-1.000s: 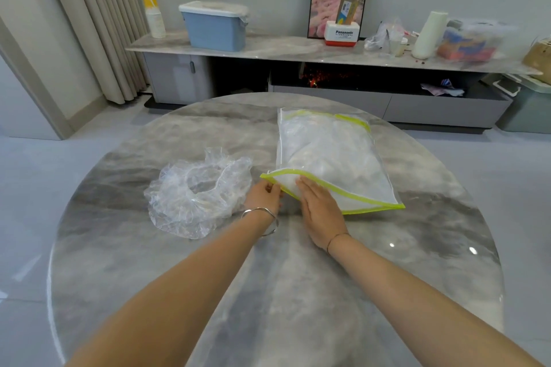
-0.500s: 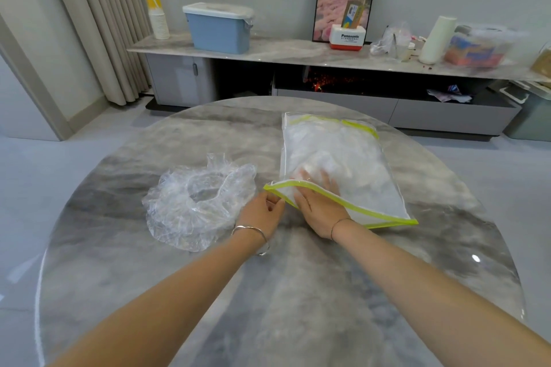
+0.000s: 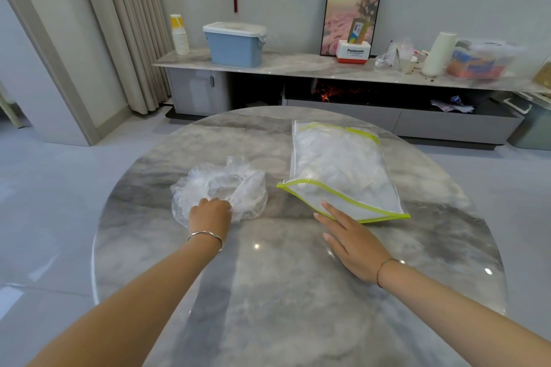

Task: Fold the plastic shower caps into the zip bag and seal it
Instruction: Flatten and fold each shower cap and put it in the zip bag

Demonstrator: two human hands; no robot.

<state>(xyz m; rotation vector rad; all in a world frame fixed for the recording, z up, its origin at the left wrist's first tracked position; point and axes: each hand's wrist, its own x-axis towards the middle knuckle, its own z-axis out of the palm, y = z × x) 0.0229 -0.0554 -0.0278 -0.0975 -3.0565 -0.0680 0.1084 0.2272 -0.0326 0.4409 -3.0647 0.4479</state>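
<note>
Half a second back, had both hands crowded at the near-left corner of the zip bag (image 3: 343,170), fiddling with its yellow-green mouth. Then split them up. Sent the left hand (image 3: 210,213) off to the left and landed it on the loose shower cap (image 3: 220,188), fingers curled down into the near edge of the crinkly plastic, so gripping it as far as could be told. Pulled the right hand (image 3: 351,235) back toward the near side and laid it flat, fingers straight and a bit spread. Held nothing with it, just rested the fingertips on the near edge of the bag below the mouth strip.

Took that to mean: done prepping the opening, on to fetching the next cap. Still looked open at the left end of the mouth, wavy and gaping rather than pressed shut, so no sealing yet. Already looked well stuffed with crumpled white plastic, probably caps, though couldn't count them.

For layout: found the cap sitting left of centre on the marble table (image 3: 268,292), bunched up and not folded, with the left hand on its near side. Had the bag to the right of it, clear of the left hand with bare table between, mouth turned toward the near left and roughly facing the cap. Short hop from cap to mouth, but probably needed a fold first.
</note>
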